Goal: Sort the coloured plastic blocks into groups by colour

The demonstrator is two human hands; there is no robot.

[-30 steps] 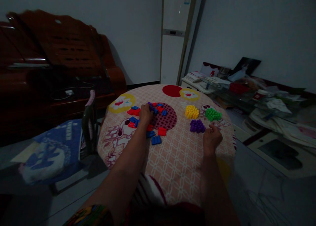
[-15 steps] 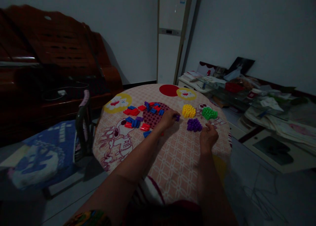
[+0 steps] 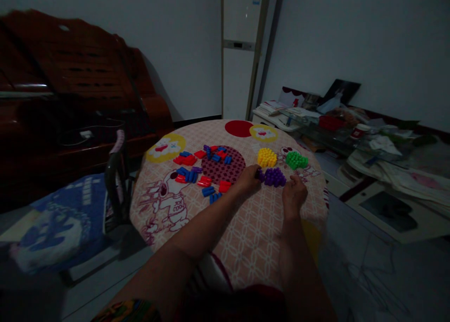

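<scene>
My left hand [image 3: 250, 180] is closed on a small purple plastic piece [image 3: 260, 175], its fingertips at the left edge of a purple cluster of pieces [image 3: 274, 177]. On the other side of that cluster, my right hand [image 3: 295, 194] rests at the table with its fingers loosely bent and apart; I see nothing in them. Behind the purple cluster stand a yellow cluster [image 3: 267, 157] and a green cluster [image 3: 297, 160]. To the left lie loose red pieces [image 3: 224, 186] and blue pieces [image 3: 208, 191], with a few purple ones among them.
The round table [image 3: 242, 247] wears a patterned pink cloth. A folding chair with a blue cover [image 3: 63, 219] stands at the left, before a wooden bench [image 3: 80, 69]. At the right is a low cabinet [image 3: 383, 219] with papers and bags. A tall white appliance [image 3: 239, 78] stands behind.
My left hand has moved right with the purple piece, up to the purple cluster. Red and blue pieces that my arm covered now show. My right hand has stayed beside the cluster.
</scene>
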